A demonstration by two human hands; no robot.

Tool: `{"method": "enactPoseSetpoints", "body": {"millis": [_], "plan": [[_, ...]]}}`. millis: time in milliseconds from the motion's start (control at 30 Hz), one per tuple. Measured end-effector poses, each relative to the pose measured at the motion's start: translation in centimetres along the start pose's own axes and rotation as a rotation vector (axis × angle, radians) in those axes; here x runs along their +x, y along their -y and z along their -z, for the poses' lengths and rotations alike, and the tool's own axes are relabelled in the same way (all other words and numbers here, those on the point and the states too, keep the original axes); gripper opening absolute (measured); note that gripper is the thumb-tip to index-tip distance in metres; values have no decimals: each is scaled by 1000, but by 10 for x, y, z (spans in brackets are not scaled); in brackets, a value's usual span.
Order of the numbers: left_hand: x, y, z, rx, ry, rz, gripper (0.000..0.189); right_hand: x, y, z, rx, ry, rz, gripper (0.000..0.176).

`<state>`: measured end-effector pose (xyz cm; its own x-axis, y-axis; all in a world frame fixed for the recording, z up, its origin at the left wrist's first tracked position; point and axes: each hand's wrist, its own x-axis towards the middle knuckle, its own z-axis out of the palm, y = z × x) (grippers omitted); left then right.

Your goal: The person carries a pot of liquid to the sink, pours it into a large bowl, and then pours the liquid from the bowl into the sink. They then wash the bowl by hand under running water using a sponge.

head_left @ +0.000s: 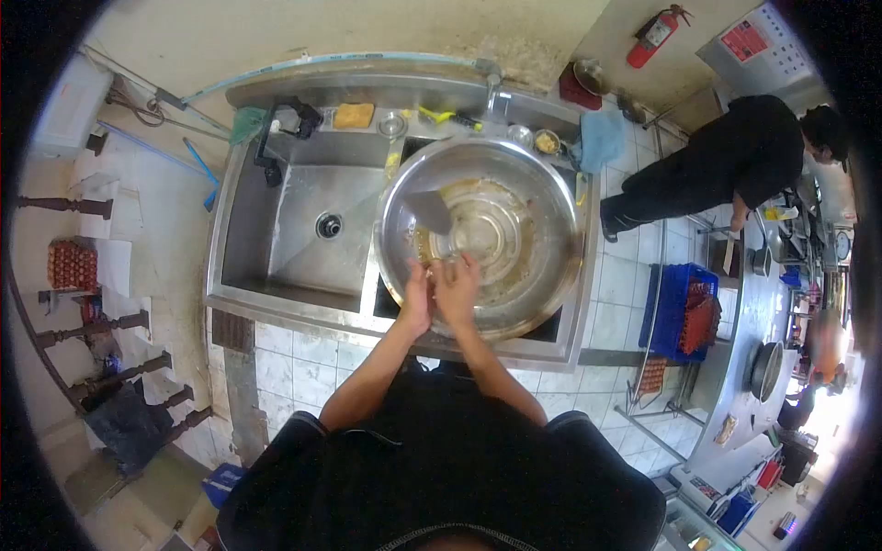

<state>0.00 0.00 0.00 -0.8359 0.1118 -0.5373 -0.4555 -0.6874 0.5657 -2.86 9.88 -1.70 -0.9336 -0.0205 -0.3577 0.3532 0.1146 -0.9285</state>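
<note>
A large round steel basin (542, 193), with brownish residue and wet patches inside, sits over the right side of the sink unit. My left hand (418, 301) and my right hand (456, 289) are close together over the basin's near-left part. Their fingers are curled inward and appear to touch. Whatever lies between them is hidden or too small to name. Just beyond my fingers, a flat grey blade (428, 211), like a spatula's, shows inside the basin. Whether it joins something in my hands cannot be seen.
Left of the basin is a sink bowl (303, 211) with a drain. A yellow sponge (354, 115), small metal bowls (520, 136) and a blue cloth (602, 140) lie along the back ledge. At right, a person in black (726, 151) bends toward a counter near a blue crate (669, 312).
</note>
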Motion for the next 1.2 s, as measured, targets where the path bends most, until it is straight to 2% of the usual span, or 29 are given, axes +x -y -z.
{"method": "enactPoseSetpoints", "body": {"millis": [67,167,200,267,300,333,367,400,433,467,533,667,733,800,900,1000,1067,1100,1133,1167,1200], "plan": [[6,-29,-12,-106,-14,-220,72,-1,40,-24,-444,-148,434,53],[-28,-59,-42,-274,-104,-136,74,-29,76,-30,-542,-162,753,37],[-22,-75,-49,-177,-261,-266,75,-20,89,-35,-437,-154,764,40],[-12,-91,2,-71,-266,-148,74,8,113,-37,-249,-126,764,48],[-14,-95,25,-23,-281,-82,73,51,117,-35,-299,-232,865,54],[-23,-105,12,72,-445,-135,74,93,152,-20,-335,-237,879,56],[-30,-116,16,246,-509,-156,72,128,189,-13,-399,-374,855,69],[-30,-115,35,302,-556,-175,70,192,190,-6,-593,-522,819,76],[-27,-113,57,359,-599,-193,69,213,229,5,-827,-500,719,80],[-26,-112,72,405,-632,-202,67,260,231,15,-1056,-558,805,77],[-25,-116,99,503,-686,-217,64,309,262,32,-1270,-136,437,69],[-3,-130,156,738,-729,-194,68,363,261,49,-1545,-31,635,45],[20,-132,192,855,-737,-190,75,367,266,57,-1625,37,629,40],[41,-151,211,907,-671,-144,75,367,275,66,-1848,210,812,42],[94,-152,244,984,-630,-112,73,322,312,34,-1864,209,576,48],[154,-138,269,1059,-568,-83,61,295,257,21,-1437,-333,1178,45],[191,-126,280,1090,-553,-53,56,256,187,-13,-1059,-806,1023,42],[207,-112,285,1090,-519,-97,56,235,143,-25,-683,-860,784,43],[223,-98,292,1096,-486,-142,57,211,89,-36,-599,-847,733,42],[237,-91,300,1111,-456,-188,57,171,69,-74,-756,-778,660,39],[241,-92,301,1095,-437,-168,59,144,52,-100,-728,-625,514,36]]}}
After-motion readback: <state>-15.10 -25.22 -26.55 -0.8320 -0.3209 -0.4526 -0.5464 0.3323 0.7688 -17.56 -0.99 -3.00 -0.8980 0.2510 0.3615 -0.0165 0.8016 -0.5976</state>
